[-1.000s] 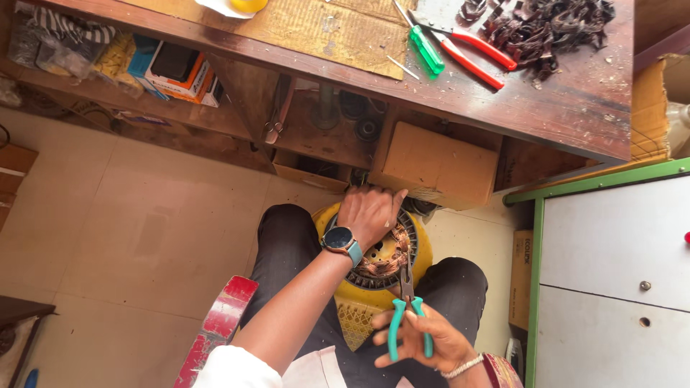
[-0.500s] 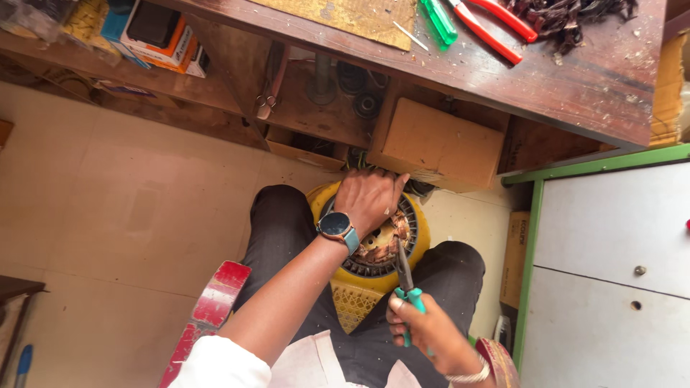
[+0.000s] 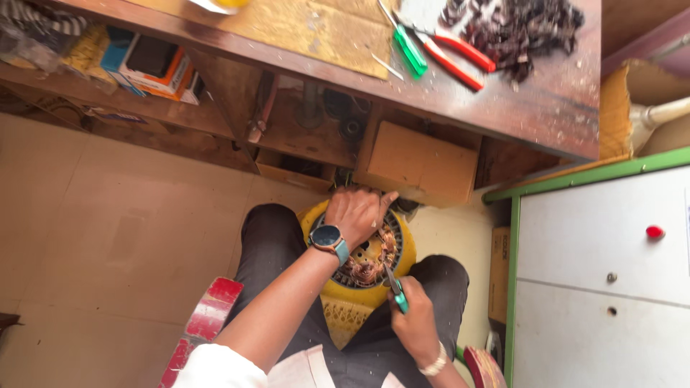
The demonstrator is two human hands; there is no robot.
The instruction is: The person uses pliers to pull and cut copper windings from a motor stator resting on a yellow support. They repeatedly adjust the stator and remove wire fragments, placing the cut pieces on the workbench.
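Yellow motor stator [image 3: 359, 284], coppery windings [image 3: 363, 269] inside

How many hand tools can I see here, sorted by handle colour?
Green-handled: 2, the screwdriver on the bench and the pliers in the right hand
Red-handled: 1, the pliers on the bench
Total: 3

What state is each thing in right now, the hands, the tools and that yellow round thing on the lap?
Left hand: flat on the yellow motor part, gripping its far rim.
Right hand: closed around green-handled pliers.
Pliers: tip in the copper windings.
Yellow motor part: held on the lap, open side up.
Red pliers: lying unused on the bench.
Green screwdriver: lying unused.
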